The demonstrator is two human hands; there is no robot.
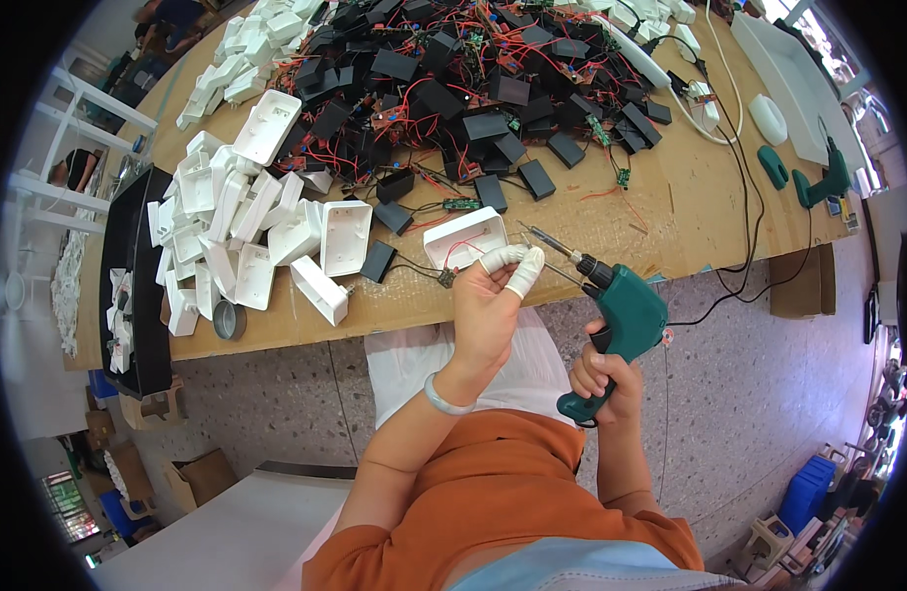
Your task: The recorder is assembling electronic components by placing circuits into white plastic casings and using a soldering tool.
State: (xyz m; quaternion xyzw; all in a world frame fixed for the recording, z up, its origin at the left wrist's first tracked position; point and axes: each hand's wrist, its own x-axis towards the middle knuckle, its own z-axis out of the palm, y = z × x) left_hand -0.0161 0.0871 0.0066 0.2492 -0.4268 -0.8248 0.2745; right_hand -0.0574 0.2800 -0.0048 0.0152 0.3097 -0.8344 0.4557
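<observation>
My right hand (609, 379) grips the handle of a green soldering gun (633, 310), its metal tip pointing up and left over the table's near edge. My left hand (495, 295) has white covers on some fingertips. Its thumb and finger are pinched together at the end of the gun's thin lower tube (564, 275); what lies between them is too small to make out. Just behind these fingers, an open white plastic case (465, 236) lies on the table, with thin red wires and a small component (446, 280) at its near side.
White plastic cases (345, 236) are heaped at the left, beside a black tray (138, 286) and a round metal tin (229, 320). Black boxes with red wires and circuit boards (463, 123) pile up at the back. Another green gun (826, 182) and cords lie at the right.
</observation>
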